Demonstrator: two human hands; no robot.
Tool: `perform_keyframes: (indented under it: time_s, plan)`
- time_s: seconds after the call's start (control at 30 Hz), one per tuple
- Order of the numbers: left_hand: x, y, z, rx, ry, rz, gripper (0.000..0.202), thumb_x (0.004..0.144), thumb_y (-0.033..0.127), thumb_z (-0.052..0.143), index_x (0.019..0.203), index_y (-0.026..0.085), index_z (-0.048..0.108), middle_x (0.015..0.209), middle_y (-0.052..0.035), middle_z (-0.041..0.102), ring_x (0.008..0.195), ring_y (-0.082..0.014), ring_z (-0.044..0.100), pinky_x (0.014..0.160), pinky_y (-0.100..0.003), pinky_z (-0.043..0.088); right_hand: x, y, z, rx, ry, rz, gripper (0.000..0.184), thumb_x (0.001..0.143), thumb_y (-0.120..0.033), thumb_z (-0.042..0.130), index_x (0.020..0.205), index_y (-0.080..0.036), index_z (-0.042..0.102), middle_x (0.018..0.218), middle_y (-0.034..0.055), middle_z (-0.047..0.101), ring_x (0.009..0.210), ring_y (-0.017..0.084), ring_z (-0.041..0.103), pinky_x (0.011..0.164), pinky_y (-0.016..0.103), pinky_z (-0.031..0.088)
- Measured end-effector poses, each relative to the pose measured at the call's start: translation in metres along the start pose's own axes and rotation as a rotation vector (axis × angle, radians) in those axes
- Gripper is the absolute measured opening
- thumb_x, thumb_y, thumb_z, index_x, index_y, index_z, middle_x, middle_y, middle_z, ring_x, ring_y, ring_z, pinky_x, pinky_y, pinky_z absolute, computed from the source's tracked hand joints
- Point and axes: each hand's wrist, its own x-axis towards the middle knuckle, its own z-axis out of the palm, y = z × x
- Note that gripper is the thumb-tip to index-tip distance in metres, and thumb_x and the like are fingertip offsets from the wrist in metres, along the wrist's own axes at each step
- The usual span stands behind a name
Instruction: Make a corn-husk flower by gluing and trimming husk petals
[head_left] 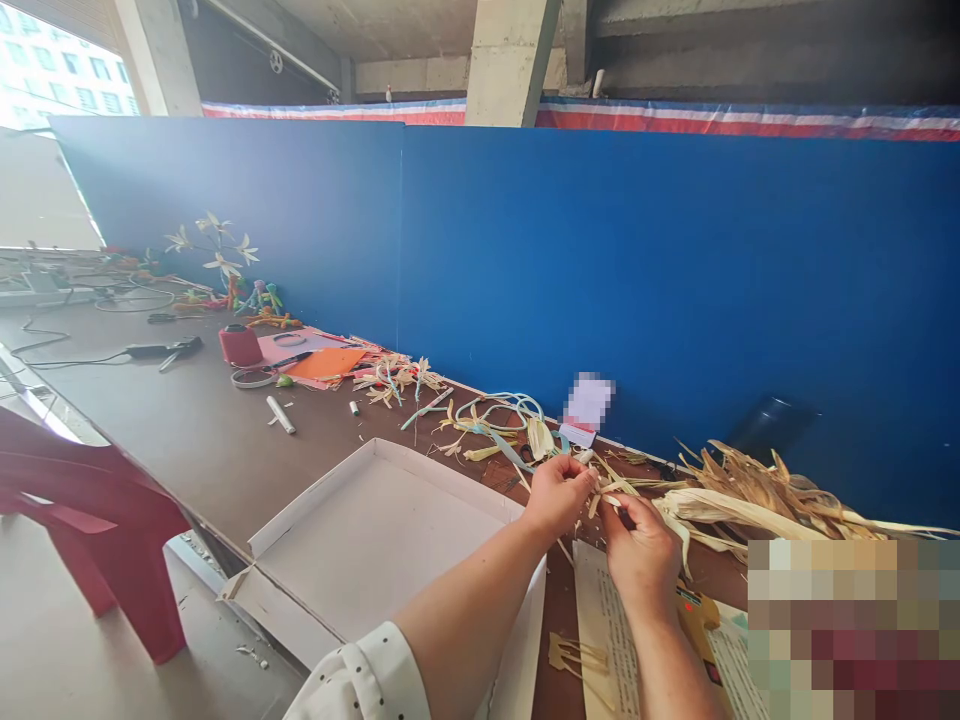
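Observation:
My left hand point(557, 494) pinches a small piece of pale dried corn husk point(613, 490) above the table. My right hand point(643, 552) grips the same piece from the other side, its fingertips closed. The two hands nearly meet, and part of the husk is hidden behind the fingers. Long dried corn husks point(727, 508) lie right of my hands, some cream and some brown. Just beyond my left hand are loose husk petals point(538, 440) and a pale blue cord point(517, 400). A printed sheet point(606, 610) lies under my right forearm.
An open white box point(375, 540) stands left of my arms. Farther left are a white tube point(280, 414), orange paper point(328, 364), a red container point(240, 346) and a husk flower arrangement point(217, 245). A blue partition point(637, 250) runs behind the table; a red chair point(127, 540) stands at left.

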Motion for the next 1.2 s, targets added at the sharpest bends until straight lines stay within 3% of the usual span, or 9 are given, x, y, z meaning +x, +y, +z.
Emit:
perform_keyframes:
  time_s: [0.3,0.63,0.8,0.97,1.03,1.2]
  plan:
    - [0.001,-0.005,0.001,-0.032,-0.019,-0.040,0.021,0.071,0.034,0.062,0.065,0.016,0.052,0.056,0.0043,0.049,0.050,-0.0075,0.043,0.052,-0.021,0.035,0.000,-0.002,-0.002,0.002,0.035,-0.078,0.025,0.084,-0.040,0.054,0.078,-0.019,0.066,0.082,0.0075,0.068,0.073,0.020,0.062,0.070,0.032,0.045]
    - [0.004,-0.006,-0.001,-0.023,-0.037,-0.026,0.028,0.074,0.042,0.064,0.070,0.016,0.055,0.060,0.0030,0.052,0.056,-0.0088,0.048,0.055,-0.021,0.039,0.001,-0.001,-0.002,0.013,0.014,0.038,0.031,0.082,-0.047,0.053,0.076,-0.020,0.067,0.080,0.0081,0.068,0.071,0.021,0.060,0.067,0.032,0.044]
    - [-0.001,0.003,-0.006,0.028,0.137,0.220,0.026,0.080,0.039,0.061,0.095,0.017,0.060,0.098,-0.0051,0.061,0.078,-0.0118,0.055,0.071,-0.024,0.045,0.000,0.002,-0.003,0.013,0.037,0.145,0.036,0.080,-0.053,0.055,0.079,-0.019,0.068,0.079,0.0078,0.068,0.068,0.021,0.059,0.065,0.032,0.043]
    - [-0.011,0.012,-0.007,0.194,0.168,0.530,0.016,0.086,0.031,0.053,0.093,0.019,0.061,0.098,-0.0071,0.058,0.087,-0.0152,0.055,0.078,-0.027,0.045,0.001,-0.002,-0.005,0.009,0.096,0.187,0.038,0.079,-0.054,0.055,0.078,-0.018,0.068,0.077,0.0086,0.068,0.066,0.021,0.059,0.065,0.031,0.042]
    - [-0.013,0.013,-0.005,0.240,0.163,0.570,0.016,0.089,0.030,0.050,0.088,0.019,0.061,0.093,-0.0068,0.058,0.087,-0.0159,0.054,0.079,-0.028,0.044,0.001,-0.003,-0.006,0.000,0.123,0.201,0.038,0.079,-0.054,0.056,0.077,-0.018,0.068,0.073,0.0080,0.067,0.063,0.021,0.058,0.065,0.031,0.042]
    - [-0.012,0.006,-0.003,0.299,0.213,0.488,0.023,0.090,0.034,0.047,0.078,0.018,0.058,0.077,-0.0033,0.055,0.076,-0.0146,0.051,0.074,-0.027,0.041,0.004,-0.004,-0.008,0.019,0.132,0.296,0.039,0.074,-0.057,0.060,0.078,-0.019,0.069,0.069,0.0064,0.068,0.062,0.021,0.059,0.064,0.031,0.043]
